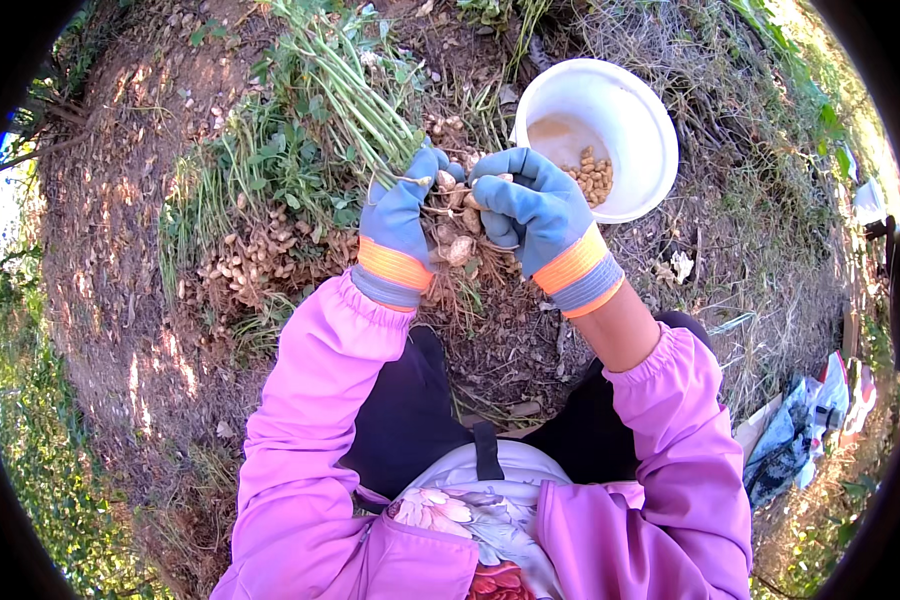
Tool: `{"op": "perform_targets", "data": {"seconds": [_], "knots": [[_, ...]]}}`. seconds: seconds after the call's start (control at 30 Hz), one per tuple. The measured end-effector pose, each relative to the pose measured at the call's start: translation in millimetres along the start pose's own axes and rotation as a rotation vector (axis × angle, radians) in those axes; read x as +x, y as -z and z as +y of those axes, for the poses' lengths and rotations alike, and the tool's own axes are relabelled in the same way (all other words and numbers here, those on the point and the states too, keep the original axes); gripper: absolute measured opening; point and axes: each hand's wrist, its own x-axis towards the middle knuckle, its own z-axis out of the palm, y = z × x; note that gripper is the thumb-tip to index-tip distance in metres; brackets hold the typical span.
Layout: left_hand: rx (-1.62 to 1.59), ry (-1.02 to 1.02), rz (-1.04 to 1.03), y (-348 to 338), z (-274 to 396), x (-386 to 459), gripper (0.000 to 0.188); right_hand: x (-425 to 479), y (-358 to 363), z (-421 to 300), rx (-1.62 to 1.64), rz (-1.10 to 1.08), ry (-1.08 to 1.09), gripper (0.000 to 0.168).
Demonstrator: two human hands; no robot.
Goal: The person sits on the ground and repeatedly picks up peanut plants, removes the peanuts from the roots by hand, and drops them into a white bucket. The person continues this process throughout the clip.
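Observation:
My left hand (pixel 403 214), in a blue rubber-coated glove with an orange cuff, grips a bunch of peanut plants by the base of their green stems (pixel 349 97). Roots and soil-covered peanut pods (pixel 461 251) hang from the bunch between my hands. The fingers of my right hand (pixel 532 206), gloved the same way, are closed around pods at the bunch's right side. Just beyond that hand a white plastic bucket (pixel 649 142) leans on its side, its mouth tilted towards me. Several loose peanuts (pixel 594 177) lie inside it.
More uprooted peanut plants (pixel 270 165) lie in a heap at the left, with clustered pods (pixel 251 259) towards me. Dry grass (pixel 757 187) covers the ground at the right. Plastic bags (pixel 791 427) lie at the lower right, near my sleeve.

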Motion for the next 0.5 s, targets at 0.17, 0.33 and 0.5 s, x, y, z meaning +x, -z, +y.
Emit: {"op": "perform_targets", "data": {"seconds": [0.17, 0.33, 0.5], "knots": [[-0.050, 0.018, 0.047, 9, 3, 7, 0.015, 3, 10, -14, 0.238, -0.100, -0.043, 0.015], [-0.178, 0.077, 0.008, 15, 9, 7, 0.021, 13, 32, -37, -0.213, 0.166, 0.192, 0.022], [-0.222, 0.025, -0.092, 13, 8, 9, 0.020, 23, 56, -44, -1.253, 0.520, 0.494, 0.043]]}}
